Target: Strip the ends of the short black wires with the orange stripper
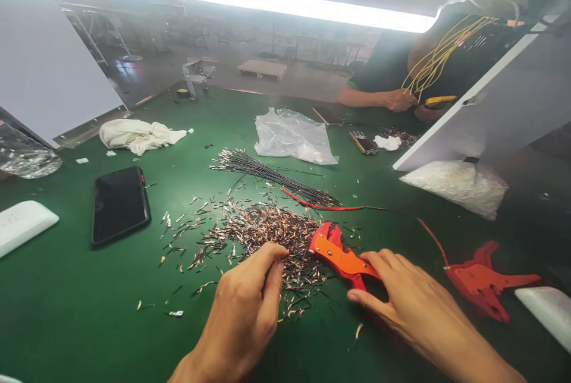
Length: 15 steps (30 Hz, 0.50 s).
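Observation:
My left hand (250,305) rests at the near edge of a heap of short stripped wire pieces (267,231), fingers pinched together on the scraps; what they pinch is too small to make out. My right hand (401,300) is wrapped round the handle of an orange wire stripper (336,255), whose jaws point left into the heap. Behind the heap lies a bundle of thin black wires (272,175) with a red wire (325,206) across it.
A black phone (119,204) lies left on the green table (66,311). A second red stripper (484,279) lies right, next to a bag of white parts (455,184). A white cloth (138,134) and clear plastic bag (292,136) sit farther back. Across the table, another person's hand (399,100) holds yellow wires.

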{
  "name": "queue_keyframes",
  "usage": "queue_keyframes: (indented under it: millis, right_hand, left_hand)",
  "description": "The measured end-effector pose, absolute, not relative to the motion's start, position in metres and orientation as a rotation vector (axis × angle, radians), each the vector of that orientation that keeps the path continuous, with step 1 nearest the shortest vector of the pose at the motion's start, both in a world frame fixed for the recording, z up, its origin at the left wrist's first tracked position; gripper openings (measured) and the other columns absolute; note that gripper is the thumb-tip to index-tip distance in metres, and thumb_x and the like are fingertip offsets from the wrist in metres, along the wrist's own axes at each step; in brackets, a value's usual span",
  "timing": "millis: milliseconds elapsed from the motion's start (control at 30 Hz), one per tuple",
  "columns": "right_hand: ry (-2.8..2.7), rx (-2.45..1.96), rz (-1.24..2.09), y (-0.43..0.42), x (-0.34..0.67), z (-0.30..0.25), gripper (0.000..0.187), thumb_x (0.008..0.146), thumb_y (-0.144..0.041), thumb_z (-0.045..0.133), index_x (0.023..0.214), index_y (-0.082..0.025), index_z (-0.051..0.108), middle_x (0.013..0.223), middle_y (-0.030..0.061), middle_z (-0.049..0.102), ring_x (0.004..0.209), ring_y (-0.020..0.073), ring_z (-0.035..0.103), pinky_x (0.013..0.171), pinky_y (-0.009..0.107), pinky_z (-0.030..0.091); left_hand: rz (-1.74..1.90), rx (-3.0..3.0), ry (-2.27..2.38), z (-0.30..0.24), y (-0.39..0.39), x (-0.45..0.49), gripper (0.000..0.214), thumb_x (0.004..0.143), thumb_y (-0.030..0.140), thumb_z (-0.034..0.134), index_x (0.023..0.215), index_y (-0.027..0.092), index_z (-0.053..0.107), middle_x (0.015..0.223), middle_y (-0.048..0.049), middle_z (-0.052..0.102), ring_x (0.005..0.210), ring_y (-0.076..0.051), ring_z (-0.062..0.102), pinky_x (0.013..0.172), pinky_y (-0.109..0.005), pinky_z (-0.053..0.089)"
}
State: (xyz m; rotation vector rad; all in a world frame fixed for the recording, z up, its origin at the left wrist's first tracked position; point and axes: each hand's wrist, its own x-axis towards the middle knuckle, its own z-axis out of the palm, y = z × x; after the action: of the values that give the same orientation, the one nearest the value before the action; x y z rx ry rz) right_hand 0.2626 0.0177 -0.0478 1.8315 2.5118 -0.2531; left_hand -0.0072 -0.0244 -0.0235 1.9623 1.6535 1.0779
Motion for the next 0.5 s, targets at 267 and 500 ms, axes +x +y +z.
queue_keyframes:
  millis: [267, 500]
  right_hand:
    - [2.387, 1.88, -0.408, 0.012, 0.271, -0.05, 0.04, 0.074, -0.046, 0.068, 0.106, -0.023, 0.065, 0.108, 0.0108, 0.066, 0.1, 0.0362, 0.066, 0.07, 0.049, 0.057]
    - [2.325, 2.132, -0.932, 0.028, 0.28, -0.037, 0.041, 0.081, -0.055, 0.051, 0.098, -0.025, 0.073, 0.096, 0.01, 0.076, 0.087, 0.0349, 0.073, 0.072, 0.046, 0.059]
  left_hand:
    - [1.304, 1.893, 1.62, -0.026, -0.026, -0.009, 0.016, 0.094, 0.012, 0.05, 0.093, 0.02, 0.063, 0.071, 0.0035, 0.065, 0.058, -0.009, 0.058, 0.053, -0.019, 0.045]
    - [1.309, 1.971, 1.58, -0.027, -0.029, -0.008, 0.02, 0.096, 0.009, 0.044, 0.103, 0.019, 0.06, 0.063, 0.0058, 0.056, 0.046, -0.008, 0.043, 0.042, -0.021, 0.035]
